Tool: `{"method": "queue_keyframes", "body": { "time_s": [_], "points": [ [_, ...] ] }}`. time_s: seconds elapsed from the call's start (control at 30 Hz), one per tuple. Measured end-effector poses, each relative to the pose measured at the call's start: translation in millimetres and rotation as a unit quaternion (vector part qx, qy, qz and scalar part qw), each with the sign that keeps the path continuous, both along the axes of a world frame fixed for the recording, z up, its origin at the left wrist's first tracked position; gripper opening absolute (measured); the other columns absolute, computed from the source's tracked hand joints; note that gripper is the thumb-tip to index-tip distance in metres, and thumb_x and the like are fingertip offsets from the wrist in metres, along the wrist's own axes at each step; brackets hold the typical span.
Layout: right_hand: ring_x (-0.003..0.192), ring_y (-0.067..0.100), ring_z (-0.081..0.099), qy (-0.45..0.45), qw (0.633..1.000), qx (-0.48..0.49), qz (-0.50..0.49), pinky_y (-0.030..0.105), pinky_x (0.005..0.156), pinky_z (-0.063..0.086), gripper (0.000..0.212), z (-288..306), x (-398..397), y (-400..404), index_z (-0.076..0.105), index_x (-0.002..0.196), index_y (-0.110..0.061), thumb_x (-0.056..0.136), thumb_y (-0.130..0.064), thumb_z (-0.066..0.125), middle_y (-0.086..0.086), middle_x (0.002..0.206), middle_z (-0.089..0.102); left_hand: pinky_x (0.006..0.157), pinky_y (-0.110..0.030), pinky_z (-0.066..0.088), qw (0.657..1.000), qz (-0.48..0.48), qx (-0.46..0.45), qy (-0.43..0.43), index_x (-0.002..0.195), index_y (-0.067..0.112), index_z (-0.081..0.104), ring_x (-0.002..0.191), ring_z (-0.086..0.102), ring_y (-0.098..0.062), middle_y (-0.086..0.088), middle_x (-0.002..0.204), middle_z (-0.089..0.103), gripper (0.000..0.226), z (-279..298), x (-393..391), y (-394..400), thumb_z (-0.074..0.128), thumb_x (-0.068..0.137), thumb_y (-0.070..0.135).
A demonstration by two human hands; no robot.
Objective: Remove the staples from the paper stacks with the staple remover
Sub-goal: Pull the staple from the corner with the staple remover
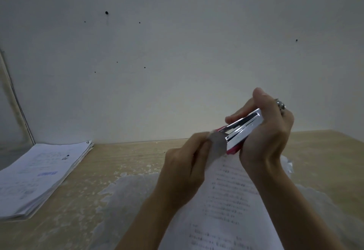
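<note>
My right hand [269, 131] grips a silver and red stapler-like staple remover [243, 130], lifted above the table. Its near end meets the top corner of a printed paper stack [228, 200] that rises from the lower edge of the view. My left hand [183, 169] pinches that stack just below the folded corner [216, 147], touching the tool's end. A ring shows on my right hand. The staple itself is hidden.
A thick pile of printed papers [37, 179] lies on the left of the worn wooden table [118, 163]. A pale wall [177, 53] with small dark holes stands right behind the table. Crumpled white plastic [287, 163] lies under my right forearm.
</note>
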State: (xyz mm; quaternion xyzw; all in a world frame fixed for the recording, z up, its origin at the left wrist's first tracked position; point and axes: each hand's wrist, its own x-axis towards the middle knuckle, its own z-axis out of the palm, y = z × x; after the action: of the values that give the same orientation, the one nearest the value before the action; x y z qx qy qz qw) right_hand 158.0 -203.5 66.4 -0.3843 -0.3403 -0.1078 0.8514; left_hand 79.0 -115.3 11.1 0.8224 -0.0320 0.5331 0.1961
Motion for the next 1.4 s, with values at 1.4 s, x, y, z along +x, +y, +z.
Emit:
{"method": "queue_keyframes", "body": {
  "time_s": [1.4],
  "points": [
    [0.055, 0.0, 0.059, -0.204, 0.904, -0.376, 0.019, 0.009, 0.046, 0.042, 0.015, 5, -5, -1, 0.069, 0.065, -0.025, 0.079, -0.02, 0.068, -0.016, 0.068, 0.068, 0.065, -0.026, 0.052, 0.939, -0.13, -0.32, 0.014, 0.083, 0.012, 0.07, 0.076, 0.065, -0.016, -0.004, 0.081, 0.07, 0.017, 25, -23, 21, 0.056, 0.081, 0.022]
  ]
}}
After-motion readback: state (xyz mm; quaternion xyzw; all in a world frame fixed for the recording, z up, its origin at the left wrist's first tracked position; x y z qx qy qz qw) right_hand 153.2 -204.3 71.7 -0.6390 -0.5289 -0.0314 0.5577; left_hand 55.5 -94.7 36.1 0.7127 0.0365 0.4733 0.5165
